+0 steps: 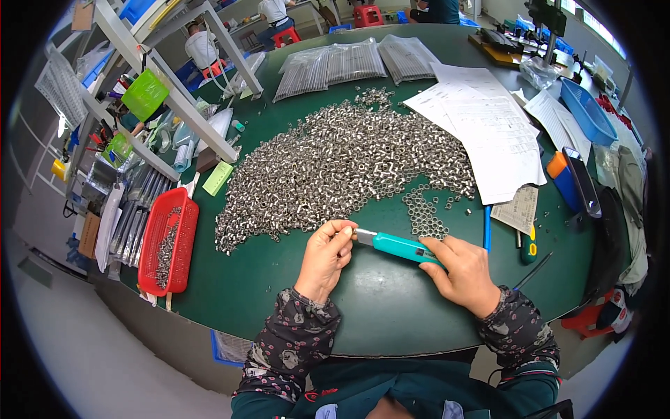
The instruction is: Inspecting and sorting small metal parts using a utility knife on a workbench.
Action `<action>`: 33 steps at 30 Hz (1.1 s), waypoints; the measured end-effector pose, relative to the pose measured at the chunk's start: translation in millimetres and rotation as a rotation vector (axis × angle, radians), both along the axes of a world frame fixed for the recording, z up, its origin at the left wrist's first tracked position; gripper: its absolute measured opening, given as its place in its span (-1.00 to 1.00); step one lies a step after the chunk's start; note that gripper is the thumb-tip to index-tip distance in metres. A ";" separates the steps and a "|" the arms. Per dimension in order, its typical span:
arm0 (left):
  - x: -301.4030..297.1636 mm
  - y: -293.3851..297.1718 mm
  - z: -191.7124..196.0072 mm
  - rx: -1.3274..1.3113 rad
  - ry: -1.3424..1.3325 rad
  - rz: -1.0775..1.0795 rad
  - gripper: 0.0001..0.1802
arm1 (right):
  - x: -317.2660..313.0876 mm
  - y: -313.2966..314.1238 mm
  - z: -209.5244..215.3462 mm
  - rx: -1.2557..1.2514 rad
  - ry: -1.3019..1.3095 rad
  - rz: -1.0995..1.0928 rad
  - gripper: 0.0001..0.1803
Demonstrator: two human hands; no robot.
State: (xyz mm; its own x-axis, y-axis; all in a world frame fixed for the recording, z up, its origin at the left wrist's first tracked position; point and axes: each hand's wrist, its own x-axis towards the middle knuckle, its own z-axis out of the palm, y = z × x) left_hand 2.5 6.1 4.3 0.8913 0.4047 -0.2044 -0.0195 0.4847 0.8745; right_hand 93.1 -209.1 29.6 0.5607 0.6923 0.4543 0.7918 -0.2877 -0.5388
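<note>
Tool: a teal hand tool [399, 246] with a short metal tip, shaped like a utility knife or small driver, held level just above the green table [370, 307], near its front edge.
Right hand: the right hand [462, 274] is wrapped around the rear of the teal body, fingers closed on it.
Left hand: the left hand [325, 255] is pinched at the metal tip, thumb and forefinger narrow; whether a small part sits between them cannot be told.
Handling: the tool looks light, stiff and smooth plastic, so a full wrap on the body suits it; the tip is probably sharp or pointed and best kept off the skin.
Beyond the tool: a wide heap of small metal sleeves [342, 164], likely light singly and prone to roll or scatter.
Right of the tool: a small flat patch of sleeves [424, 213], a blue pen [486, 228] and printed sheets [488, 133].
Left of the tool: a red basket [169, 241] at the table edge, holding more metal parts.
Far behind the heap: clear bags of thin rods [333, 64].
</note>
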 end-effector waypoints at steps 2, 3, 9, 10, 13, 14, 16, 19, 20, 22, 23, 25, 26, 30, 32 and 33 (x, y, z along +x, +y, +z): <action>0.4 1.8 -4.2 -0.050 0.008 -0.003 -0.89 | 5.3 -2.9 0.1 0.169 -0.007 -0.061 -0.69; 1.2 2.5 -4.1 -0.051 0.009 -0.010 -0.89 | 10.8 -4.9 1.2 0.226 0.015 -0.100 -0.69; 7.2 -8.9 -4.0 -0.424 -0.092 -0.115 -0.77 | 18.9 -4.9 -1.9 0.406 0.086 -0.150 -0.70; 11.1 -15.8 0.2 -0.259 -0.043 -0.133 -0.82 | 19.2 -5.9 -1.2 0.400 0.081 -0.148 -0.70; 23.7 -33.6 17.0 0.241 0.181 -0.295 -0.86 | 18.4 -7.6 -2.6 0.405 0.104 -0.146 -0.69; 30.1 -36.8 10.0 0.606 0.176 -0.260 -0.83 | 19.1 -7.4 -5.0 0.408 0.096 -0.144 -0.69; 39.4 -44.7 13.9 0.945 0.220 -0.254 -0.82 | 18.2 -7.3 -3.9 0.412 0.095 -0.142 -0.69; 48.4 -56.9 15.7 1.365 0.324 -0.258 -0.77 | 18.5 -8.9 -4.4 0.415 0.086 -0.134 -0.69; 51.0 -58.2 9.6 1.415 0.321 -0.236 -0.77 | 18.4 -8.6 -3.9 0.424 0.082 -0.128 -0.69; 55.5 -61.6 3.8 1.481 0.326 -0.194 -0.77 | 18.1 -8.7 -3.4 0.435 0.079 -0.126 -0.69; 57.3 -63.1 3.8 1.483 0.325 -0.197 -0.77 | 18.1 -8.8 -3.1 0.429 0.080 -0.125 -0.68; 58.9 -65.3 6.0 1.462 0.366 -0.207 -0.78 | 18.2 -9.4 -2.5 0.428 0.078 -0.123 -0.68; 58.9 -65.1 4.8 1.466 0.365 -0.204 -0.78 | 17.9 -9.3 -1.7 0.431 0.074 -0.113 -0.68; 54.1 -58.1 6.4 1.349 0.228 -0.159 -0.80 | 15.4 -8.7 0.7 0.413 0.098 -0.099 -0.69; 48.1 -49.0 12.4 0.920 0.095 -0.179 -0.88 | 15.8 -8.8 -1.5 0.401 0.106 -0.095 -0.69; 39.7 -44.8 19.3 0.467 0.146 -0.256 -0.94 | 16.1 -9.2 -2.7 0.384 0.117 -0.095 -0.69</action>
State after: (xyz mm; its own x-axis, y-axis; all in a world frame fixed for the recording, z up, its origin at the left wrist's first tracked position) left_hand 42.2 -38.7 23.6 0.9490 0.2562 -0.1835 0.1851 0.0182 0.9826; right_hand 109.2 -218.4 27.0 0.6770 0.4279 0.5987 0.6984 -0.1172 -0.7060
